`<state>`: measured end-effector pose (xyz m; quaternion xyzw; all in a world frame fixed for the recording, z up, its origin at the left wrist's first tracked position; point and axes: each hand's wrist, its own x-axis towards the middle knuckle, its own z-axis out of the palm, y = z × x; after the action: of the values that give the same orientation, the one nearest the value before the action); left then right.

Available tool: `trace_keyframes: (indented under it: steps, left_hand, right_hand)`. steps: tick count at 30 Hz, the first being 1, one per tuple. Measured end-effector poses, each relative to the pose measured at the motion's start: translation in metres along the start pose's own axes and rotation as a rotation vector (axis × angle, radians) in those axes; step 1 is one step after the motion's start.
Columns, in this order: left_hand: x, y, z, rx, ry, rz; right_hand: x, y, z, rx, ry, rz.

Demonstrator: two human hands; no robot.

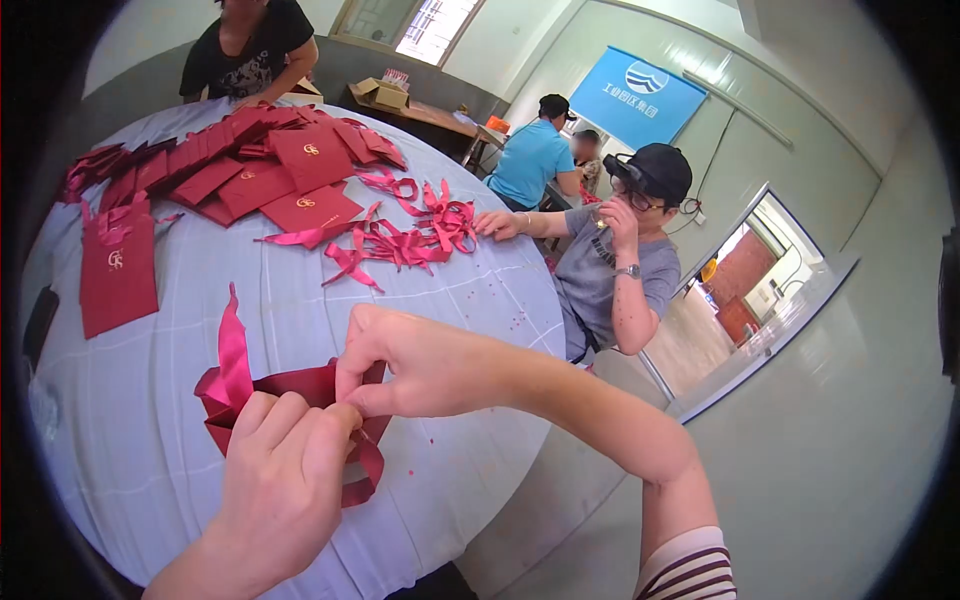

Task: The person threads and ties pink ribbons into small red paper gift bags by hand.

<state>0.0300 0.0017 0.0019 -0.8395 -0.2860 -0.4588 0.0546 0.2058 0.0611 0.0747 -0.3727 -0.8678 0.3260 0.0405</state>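
A small dark red paper gift bag [300, 384] stands mouth up on the table in front of me. A pink ribbon [233, 355] sticks up from its left side, and a ribbon loop [368, 480] hangs at its right side. My left hand [285, 470] is closed over the near rim, its thumb and fingers pinching the ribbon. My right hand [420, 365] comes across from the right, thumb and forefinger pinched together at the same spot. The two sets of fingertips touch and hide the exact piece of ribbon between them.
Red gift bags [250, 175] are piled at the back left, with one bag [118, 265] nearer. Loose pink ribbons [400, 240] lie beside the pile on the tablecloth [200, 280]. A person in grey [625, 260] sits at the right edge; another person [250, 50] stands behind the pile.
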Motion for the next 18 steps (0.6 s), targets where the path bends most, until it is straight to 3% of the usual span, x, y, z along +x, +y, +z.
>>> trace_keyframes:
  steps: [3,5,6,7,8,10,18]
  left_hand:
    - [0.003,-0.001,-0.001,-0.053,0.027,-0.031]
    - [0.005,-0.003,-0.002,-0.095,-0.001,-0.026]
    - [0.005,-0.003,-0.004,-0.134,-0.03,-0.017]
    - [0.004,-0.004,-0.002,-0.08,-0.036,-0.03]
    - [0.006,-0.005,-0.002,-0.067,-0.067,-0.043]
    - [0.009,-0.01,-0.004,-0.104,-0.014,-0.12]
    - [0.011,-0.017,-0.007,-0.128,-0.088,-0.164]
  right_hand:
    - [-0.002,0.005,0.006,0.072,0.085,0.053]
    - [-0.002,0.012,0.009,0.145,0.267,-0.052]
    - [-0.001,0.016,0.002,0.402,0.282,-0.017]
    - [0.0,0.016,-0.009,0.256,0.34,-0.036]
    - [0.002,0.024,-0.011,0.487,0.363,-0.072]
    - [0.006,0.03,-0.01,0.513,0.442,-0.09]
    - [0.016,0.049,-0.007,0.984,0.579,-0.25]
